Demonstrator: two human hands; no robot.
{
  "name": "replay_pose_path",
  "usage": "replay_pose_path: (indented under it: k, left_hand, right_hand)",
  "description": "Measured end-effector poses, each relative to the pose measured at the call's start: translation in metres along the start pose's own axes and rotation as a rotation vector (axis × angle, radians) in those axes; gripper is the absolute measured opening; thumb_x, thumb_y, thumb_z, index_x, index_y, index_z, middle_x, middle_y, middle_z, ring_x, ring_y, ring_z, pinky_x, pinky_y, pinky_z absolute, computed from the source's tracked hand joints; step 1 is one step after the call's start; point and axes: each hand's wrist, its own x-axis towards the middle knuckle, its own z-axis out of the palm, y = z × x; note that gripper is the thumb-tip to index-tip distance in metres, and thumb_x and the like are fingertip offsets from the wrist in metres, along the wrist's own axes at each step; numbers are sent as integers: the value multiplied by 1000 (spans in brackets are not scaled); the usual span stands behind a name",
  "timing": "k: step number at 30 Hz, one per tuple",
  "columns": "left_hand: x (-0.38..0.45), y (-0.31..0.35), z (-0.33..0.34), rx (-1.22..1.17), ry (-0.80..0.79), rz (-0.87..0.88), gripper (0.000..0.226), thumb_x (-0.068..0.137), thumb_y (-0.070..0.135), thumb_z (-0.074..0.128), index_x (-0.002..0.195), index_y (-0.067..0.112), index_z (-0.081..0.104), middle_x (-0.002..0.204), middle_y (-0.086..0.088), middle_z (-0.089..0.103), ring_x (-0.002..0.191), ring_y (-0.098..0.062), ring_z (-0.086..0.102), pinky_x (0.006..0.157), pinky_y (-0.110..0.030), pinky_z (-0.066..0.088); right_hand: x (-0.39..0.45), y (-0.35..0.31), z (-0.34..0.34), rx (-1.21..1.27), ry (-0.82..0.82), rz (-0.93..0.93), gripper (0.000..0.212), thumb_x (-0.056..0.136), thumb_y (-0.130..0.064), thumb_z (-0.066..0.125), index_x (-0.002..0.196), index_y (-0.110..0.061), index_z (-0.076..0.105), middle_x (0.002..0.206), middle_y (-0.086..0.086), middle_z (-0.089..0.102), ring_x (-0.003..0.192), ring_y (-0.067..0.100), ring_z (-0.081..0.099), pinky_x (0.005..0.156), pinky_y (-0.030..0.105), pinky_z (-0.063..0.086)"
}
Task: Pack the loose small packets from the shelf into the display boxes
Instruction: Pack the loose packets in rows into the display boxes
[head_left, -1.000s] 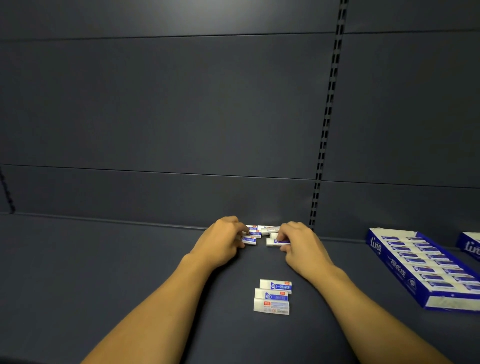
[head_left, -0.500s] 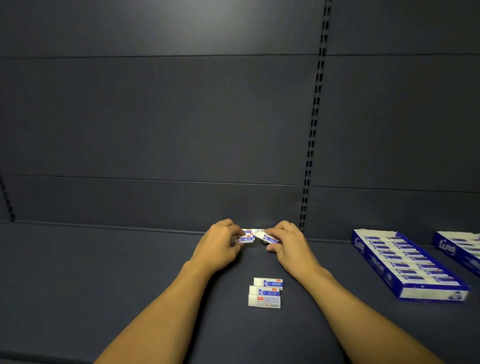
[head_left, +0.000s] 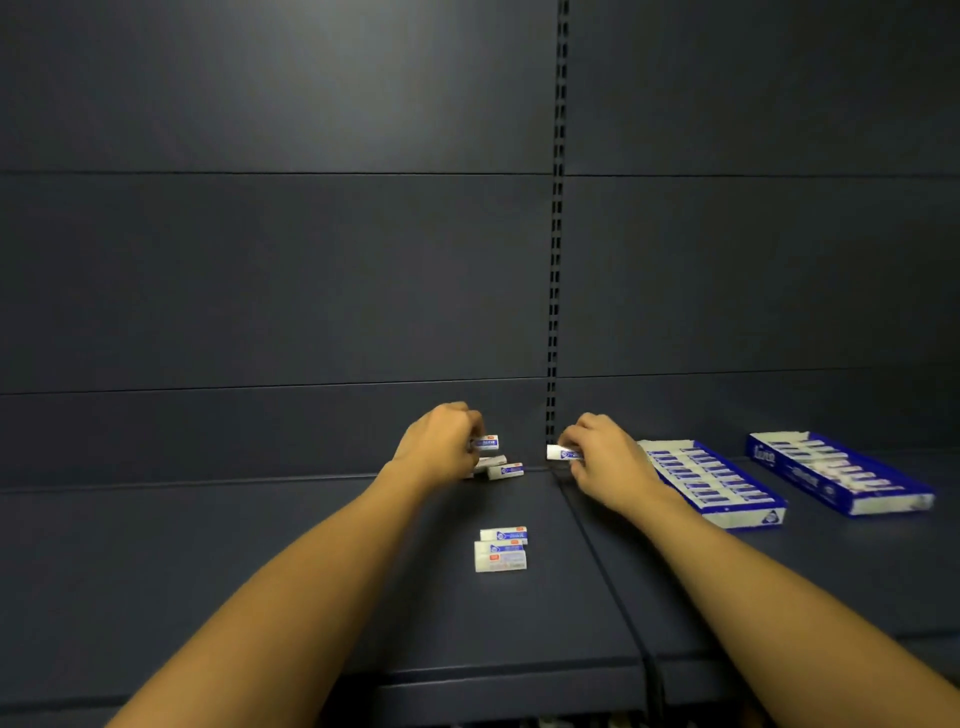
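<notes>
My left hand (head_left: 441, 449) curls round a small white-and-blue packet (head_left: 487, 442) at the back of the dark shelf. Two more loose packets (head_left: 503, 467) lie just below that hand. My right hand (head_left: 605, 457) pinches another packet (head_left: 561, 453), lifted off the shelf to the right of the slotted upright. Nearer to me, a small stack of packets (head_left: 501, 550) lies on the shelf. A blue display box (head_left: 727, 512) with rows of packets sits right of my right hand, and a second blue box (head_left: 841, 475) lies beyond it.
The dark shelf (head_left: 208, 561) runs left to right with a seam (head_left: 602, 566) between two panels. A slotted upright (head_left: 556, 260) divides the back wall. The shelf's front edge (head_left: 493, 675) is close below my forearms.
My hands have drawn apart. The right hand has carried one packet to the right, towards the boxes. The left hand stays at the back pile. The view has shifted right, showing the second box fully.
</notes>
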Motion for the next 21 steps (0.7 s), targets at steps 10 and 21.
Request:
replay_pose_path:
  k: [10,21]
  left_hand:
    - [-6,58,5,78,-61,171,16,87,15,62,103,14,61,111,-3,59,98,-27,59,70,-34,44]
    - [3,133,-3,-21,-41,219,16,89,13,60,105,17,62,112,-2,59,96,-24,58,72,-33,45]
  right_hand:
    - [-69,33,-48,-145,-32,192,21,93,-11,58,112,-18,64,114,-1,55,111,21,52,82,34,49]
    - [-119,83,-99,-214,-39,304,26,91,-14,64,116,-20,65,116,-1,57,106,21,58,81,32,49]
